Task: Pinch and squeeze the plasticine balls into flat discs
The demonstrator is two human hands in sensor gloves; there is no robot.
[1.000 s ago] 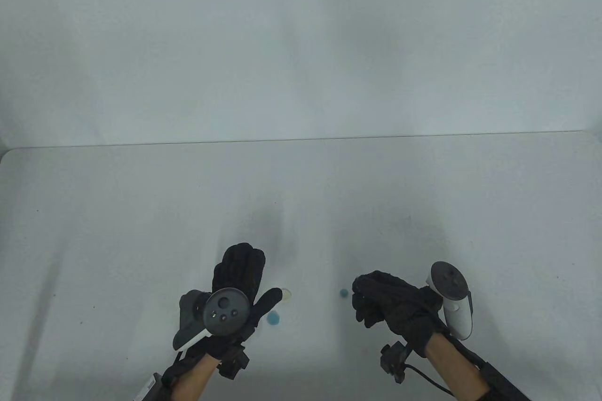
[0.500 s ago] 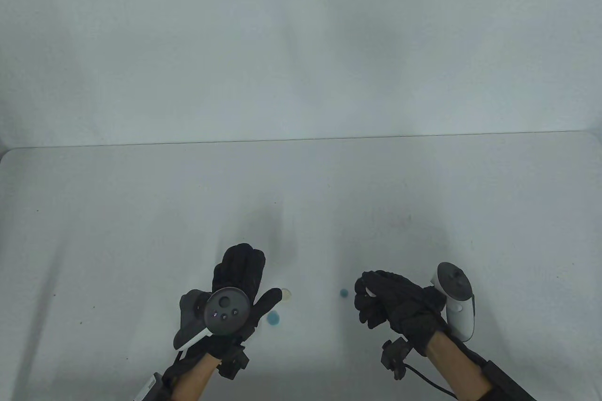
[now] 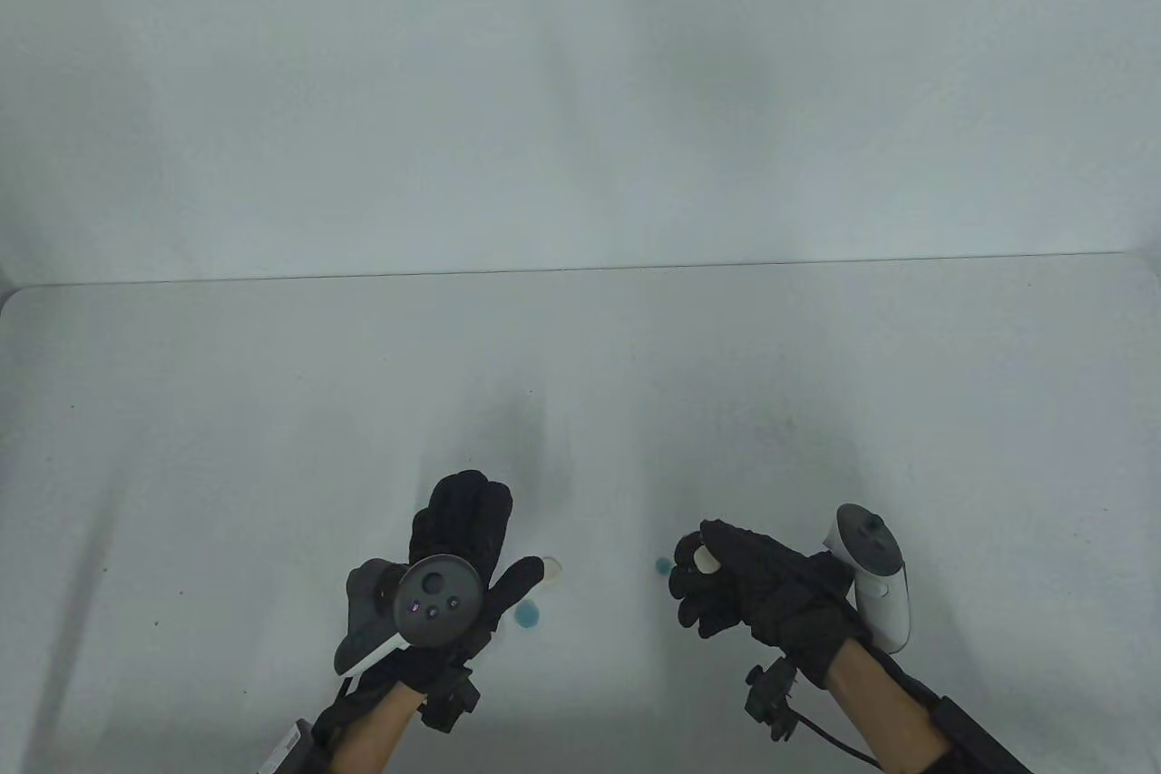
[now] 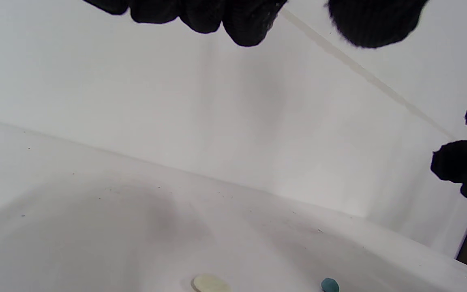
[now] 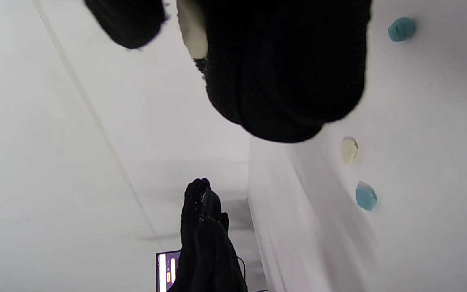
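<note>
Four pieces of plasticine show, and no container is anywhere on the table (image 3: 272, 375). Taking the left hand (image 3: 453, 552) as the landmark: it hovers palm-down with fingers spread, gripping nothing. The right hand (image 3: 739, 579) is well to its right, raised off the surface, fingers curled and pinching a cream piece (image 3: 703, 558) between thumb and fingers; the right wrist view shows that piece already pressed fairly thin. Just right of the left thumb lie a flattened cream disc (image 3: 551, 570) and, nearer the person, a flattened blue disc (image 3: 527, 615). Further right, close to the right hand's fingertips, sits a small blue ball (image 3: 663, 566), still rounded. By my reckoning two are done, one is mid-squeeze, one untouched.
</note>
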